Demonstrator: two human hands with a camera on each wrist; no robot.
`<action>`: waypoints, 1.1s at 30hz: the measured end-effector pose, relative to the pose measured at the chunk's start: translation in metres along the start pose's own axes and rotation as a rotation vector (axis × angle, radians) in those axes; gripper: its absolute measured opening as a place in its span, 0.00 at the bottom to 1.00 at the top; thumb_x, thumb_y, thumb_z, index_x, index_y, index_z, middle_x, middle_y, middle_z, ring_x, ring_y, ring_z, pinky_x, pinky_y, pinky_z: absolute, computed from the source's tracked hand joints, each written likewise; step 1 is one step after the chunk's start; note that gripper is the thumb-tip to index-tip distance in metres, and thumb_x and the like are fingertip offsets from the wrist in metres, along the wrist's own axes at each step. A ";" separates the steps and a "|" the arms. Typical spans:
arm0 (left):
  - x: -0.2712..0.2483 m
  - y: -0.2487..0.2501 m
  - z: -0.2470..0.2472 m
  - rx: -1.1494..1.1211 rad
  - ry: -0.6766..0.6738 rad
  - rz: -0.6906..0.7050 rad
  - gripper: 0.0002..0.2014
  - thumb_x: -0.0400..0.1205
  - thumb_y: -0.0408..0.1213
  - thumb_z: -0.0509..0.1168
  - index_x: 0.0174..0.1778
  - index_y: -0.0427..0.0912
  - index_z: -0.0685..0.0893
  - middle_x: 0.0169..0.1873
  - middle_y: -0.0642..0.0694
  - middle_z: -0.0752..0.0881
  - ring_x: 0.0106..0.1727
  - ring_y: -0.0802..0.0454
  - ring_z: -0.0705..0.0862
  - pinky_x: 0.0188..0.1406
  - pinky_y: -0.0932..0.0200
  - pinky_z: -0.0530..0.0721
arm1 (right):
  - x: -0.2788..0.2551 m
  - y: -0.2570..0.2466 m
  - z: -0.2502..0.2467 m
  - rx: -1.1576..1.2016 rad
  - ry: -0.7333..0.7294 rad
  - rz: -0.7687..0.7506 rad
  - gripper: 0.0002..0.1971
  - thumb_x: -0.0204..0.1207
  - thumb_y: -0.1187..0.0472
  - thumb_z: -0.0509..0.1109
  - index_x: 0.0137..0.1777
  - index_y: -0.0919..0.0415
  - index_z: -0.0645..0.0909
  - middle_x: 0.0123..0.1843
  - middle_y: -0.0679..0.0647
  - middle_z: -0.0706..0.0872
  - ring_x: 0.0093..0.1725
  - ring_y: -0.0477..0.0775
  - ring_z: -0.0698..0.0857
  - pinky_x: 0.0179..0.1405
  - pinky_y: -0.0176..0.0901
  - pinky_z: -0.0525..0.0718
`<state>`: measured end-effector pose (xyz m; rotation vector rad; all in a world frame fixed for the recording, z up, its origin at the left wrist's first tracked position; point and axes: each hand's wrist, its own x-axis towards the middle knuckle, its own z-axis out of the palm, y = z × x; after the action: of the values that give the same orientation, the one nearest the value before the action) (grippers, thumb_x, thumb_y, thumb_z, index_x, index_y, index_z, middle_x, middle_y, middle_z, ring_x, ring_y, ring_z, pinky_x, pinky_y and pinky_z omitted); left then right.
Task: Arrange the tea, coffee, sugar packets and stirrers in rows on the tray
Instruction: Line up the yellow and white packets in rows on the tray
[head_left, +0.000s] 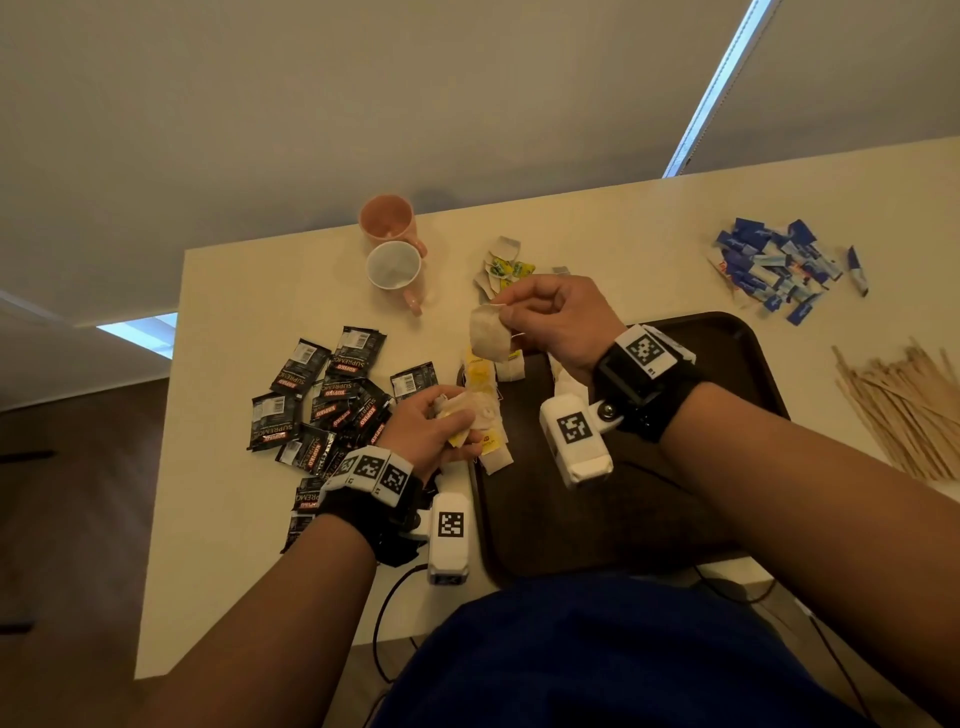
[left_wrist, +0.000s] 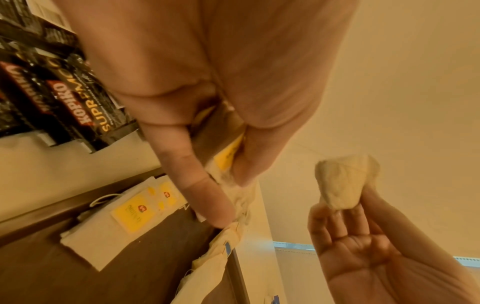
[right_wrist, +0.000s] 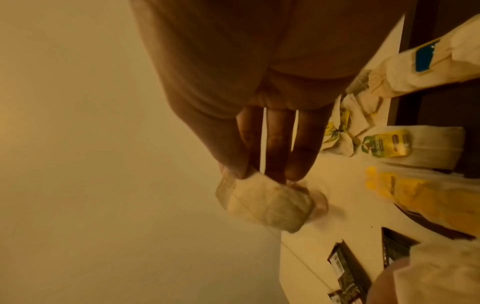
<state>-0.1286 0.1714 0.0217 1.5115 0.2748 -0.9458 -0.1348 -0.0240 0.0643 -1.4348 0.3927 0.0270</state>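
1. Cream-white rectangular table fills the scene, standing against a pale blind.
2. On its near right part lies a dark brown plastic tray; a few white-and-yellow tea packets lie in a line along its left edge.
3. Left of the tray sprawls a heap of black foil coffee sachets; at the far right lies a pile of blue-and-white sugar packets, with a fan of thin wooden stirrers nearer.
4. Two mugs, one pink and one white inside, stand at the far edge, with loose yellow-tagged tea bags beside them.
5. Right hand pinches a bare white tea bag by thumb and fingertips, raised above the tray's far left corner.
6. Left hand curls around a crumpled bunch of tea bags at the tray's left edge.
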 end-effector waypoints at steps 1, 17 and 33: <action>0.000 0.001 0.000 -0.005 0.001 0.003 0.10 0.83 0.23 0.65 0.51 0.44 0.83 0.48 0.38 0.85 0.37 0.48 0.88 0.35 0.56 0.91 | 0.000 -0.002 -0.002 0.007 0.011 0.003 0.06 0.75 0.75 0.71 0.47 0.65 0.86 0.37 0.59 0.89 0.37 0.53 0.88 0.38 0.47 0.90; 0.005 0.001 -0.005 0.070 -0.021 -0.123 0.05 0.84 0.28 0.65 0.53 0.39 0.83 0.42 0.36 0.86 0.32 0.49 0.85 0.23 0.59 0.85 | -0.003 -0.023 -0.008 0.151 0.087 0.017 0.06 0.77 0.75 0.70 0.53 0.73 0.83 0.42 0.65 0.87 0.41 0.60 0.87 0.39 0.52 0.90; -0.002 0.053 0.007 0.308 0.066 0.328 0.09 0.85 0.30 0.65 0.49 0.46 0.89 0.37 0.45 0.91 0.25 0.46 0.75 0.17 0.63 0.72 | -0.020 -0.018 -0.017 -0.052 0.071 0.033 0.05 0.77 0.74 0.70 0.49 0.68 0.84 0.43 0.65 0.88 0.39 0.55 0.87 0.35 0.47 0.90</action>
<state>-0.0979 0.1547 0.0619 1.8053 -0.0783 -0.6973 -0.1536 -0.0386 0.0861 -1.4830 0.4770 0.0133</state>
